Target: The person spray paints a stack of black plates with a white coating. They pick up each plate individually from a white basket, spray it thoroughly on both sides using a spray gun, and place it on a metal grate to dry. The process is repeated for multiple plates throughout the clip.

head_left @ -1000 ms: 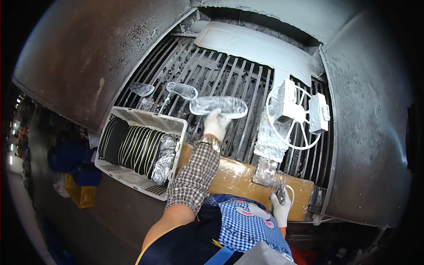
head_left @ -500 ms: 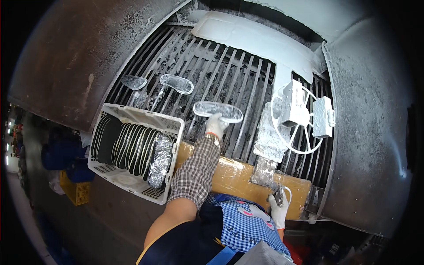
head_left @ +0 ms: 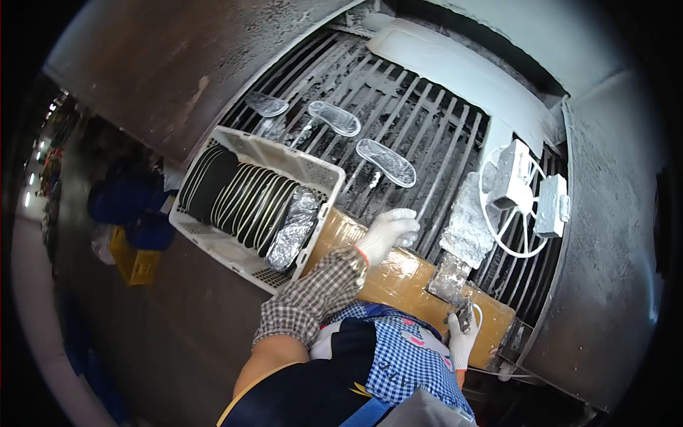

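grate [head_left: 434, 164] of long slats, caked with pale residue, with my two gloved hands at its near side. my left hand [head_left: 390, 233] reaches forward, palm down, fingers extended and only slightly bent; i see nothing in its grasp. it lies above the brown box [head_left: 409, 274] wrapped in shiny film along the near edge, its fingertips over the slats. just beyond them, and apart from them, the nearest sole-shaped pad [head_left: 386, 163], silvery with a pale rim, sits on a short whitened stalk [head_left: 375, 180]. farther to the left stand a second pad [head_left: 334, 118], also on a stalk, and a third pad [head_left: 267, 104], whose support i cannot make out.

my right hand [head_left: 462, 343] is closed around a grimy spray gun [head_left: 466, 315], with a white hose [head_left: 479, 313] curving beside it; the placing of each finger is too small to tell.

left of my plaid sleeve [head_left: 313, 295], a white plastic crate [head_left: 302, 164] holds a row of dark, pale-edged soles [head_left: 245, 199], and at its right end a crinkled silver bundle [head_left: 293, 224]. on the right, a white spoked wheel [head_left: 526, 204] carries two box-like holders [head_left: 551, 206], beside a crusted white strip [head_left: 469, 220].
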Tool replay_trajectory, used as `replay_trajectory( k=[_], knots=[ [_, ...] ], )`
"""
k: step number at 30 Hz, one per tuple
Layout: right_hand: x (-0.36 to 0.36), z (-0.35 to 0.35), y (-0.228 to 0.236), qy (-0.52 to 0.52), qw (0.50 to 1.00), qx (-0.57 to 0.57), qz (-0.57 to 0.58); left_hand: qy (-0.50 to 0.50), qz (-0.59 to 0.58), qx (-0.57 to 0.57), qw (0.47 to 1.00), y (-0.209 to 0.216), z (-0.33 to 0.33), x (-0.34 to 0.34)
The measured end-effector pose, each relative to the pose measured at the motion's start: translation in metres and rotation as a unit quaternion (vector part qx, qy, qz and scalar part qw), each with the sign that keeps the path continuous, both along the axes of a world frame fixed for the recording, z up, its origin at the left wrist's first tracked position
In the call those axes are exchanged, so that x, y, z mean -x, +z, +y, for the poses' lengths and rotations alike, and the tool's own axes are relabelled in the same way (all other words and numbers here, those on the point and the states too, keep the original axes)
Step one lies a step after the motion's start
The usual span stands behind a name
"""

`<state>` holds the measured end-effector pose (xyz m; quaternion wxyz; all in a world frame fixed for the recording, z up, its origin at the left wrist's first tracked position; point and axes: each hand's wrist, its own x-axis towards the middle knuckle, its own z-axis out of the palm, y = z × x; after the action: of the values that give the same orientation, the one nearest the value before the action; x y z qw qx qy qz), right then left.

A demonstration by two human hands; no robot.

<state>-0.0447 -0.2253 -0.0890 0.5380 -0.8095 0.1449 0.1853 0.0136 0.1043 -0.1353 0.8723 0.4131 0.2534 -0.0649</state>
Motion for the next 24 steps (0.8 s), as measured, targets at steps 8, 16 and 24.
replay_trajectory(
  k=[8,16,24],
  knots=[
    [-0.002,-0.009,-0.035,0.087,0.995,-0.016,-0.044,0.198,0.016,-0.283,0.939,0.06,0.096,0.134],
    [-0.001,-0.001,-0.032,0.1,0.994,-0.031,0.002,-0.111,0.389,-0.59,0.699,0.074,0.127,0.209],
    [0.005,0.002,-0.025,0.083,0.995,-0.05,-0.003,-0.146,0.375,-0.638,0.656,0.051,0.125,0.209]
  ],
)
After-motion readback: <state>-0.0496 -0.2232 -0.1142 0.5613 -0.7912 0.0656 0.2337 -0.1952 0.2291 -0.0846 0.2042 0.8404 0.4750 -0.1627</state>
